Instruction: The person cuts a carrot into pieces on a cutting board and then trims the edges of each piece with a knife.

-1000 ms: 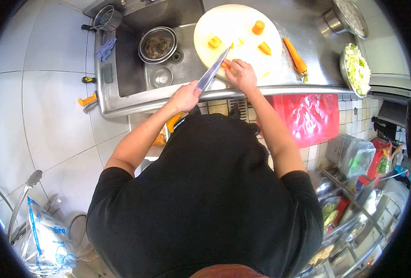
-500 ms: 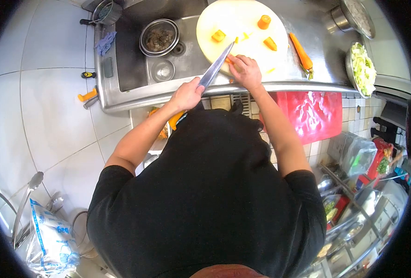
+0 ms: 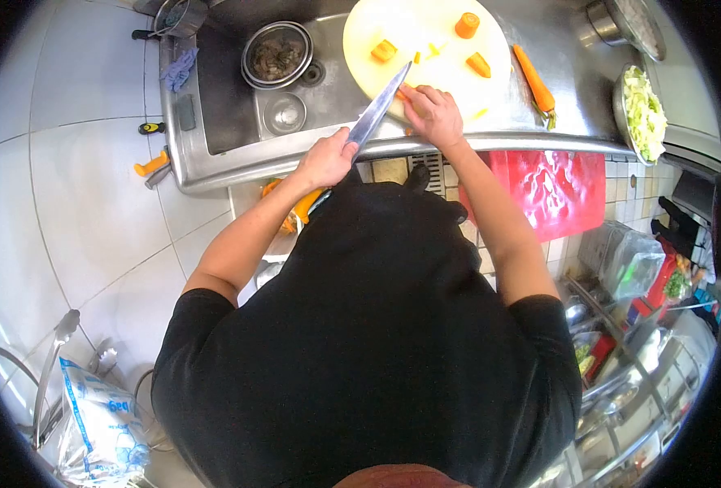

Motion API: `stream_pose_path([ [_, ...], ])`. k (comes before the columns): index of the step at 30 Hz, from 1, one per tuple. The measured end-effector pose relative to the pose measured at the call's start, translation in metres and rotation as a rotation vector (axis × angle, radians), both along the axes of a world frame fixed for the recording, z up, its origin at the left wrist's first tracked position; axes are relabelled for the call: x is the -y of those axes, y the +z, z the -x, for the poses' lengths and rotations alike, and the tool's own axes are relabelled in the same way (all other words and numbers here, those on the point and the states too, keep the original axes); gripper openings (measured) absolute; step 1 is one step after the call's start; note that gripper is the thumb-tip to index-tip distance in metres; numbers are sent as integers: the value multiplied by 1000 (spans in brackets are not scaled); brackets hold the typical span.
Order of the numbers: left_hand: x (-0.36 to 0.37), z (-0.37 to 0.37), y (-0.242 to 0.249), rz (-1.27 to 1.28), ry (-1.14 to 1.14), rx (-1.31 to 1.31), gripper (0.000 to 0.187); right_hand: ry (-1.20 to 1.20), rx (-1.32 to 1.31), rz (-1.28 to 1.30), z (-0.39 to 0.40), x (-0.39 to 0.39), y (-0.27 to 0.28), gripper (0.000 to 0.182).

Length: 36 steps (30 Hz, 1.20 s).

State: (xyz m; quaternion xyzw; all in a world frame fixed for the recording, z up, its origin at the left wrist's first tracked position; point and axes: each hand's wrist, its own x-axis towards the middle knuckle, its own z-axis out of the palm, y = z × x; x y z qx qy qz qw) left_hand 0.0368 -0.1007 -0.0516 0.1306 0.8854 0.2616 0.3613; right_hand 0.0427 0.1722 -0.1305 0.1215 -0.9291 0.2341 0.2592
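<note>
While left hand grips knife | right hand, fingers curled, pins carrot piece on cutting board over sink | risk: blade touching fingertips, a slip would likely nick them; overhanging board could shift.

Head camera looks steeply down, fisheye, over the counter.
</note>
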Motion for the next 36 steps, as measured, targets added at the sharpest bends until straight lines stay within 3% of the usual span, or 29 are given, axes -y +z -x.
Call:
stream_pose_path([
  [7,-4,7,14,-20,18,129,32,15,-14,-11,2,-2,-2,36],
  [10,-4,2,3,18,-32,-10,33,20,-4,-4,2,-2,-3,37],
  [17,-19,12,6,18,-5,64,33,28,-26,-1,2,-3,-4,39],
  [28,-42,14,-7,36,-5,-53,32,25,-3,17,2,-3,-6,37],
  [31,-44,32,25,51,43,212,32,24,-4,15,2,-3,-6,37],
  [34,-41,32,20,11,22,182,33,18,1,8,1,-3,-7,37],
  [36,-39,23,2,7,-37,-7,33,28,11,9,2,-4,-6,37],
])
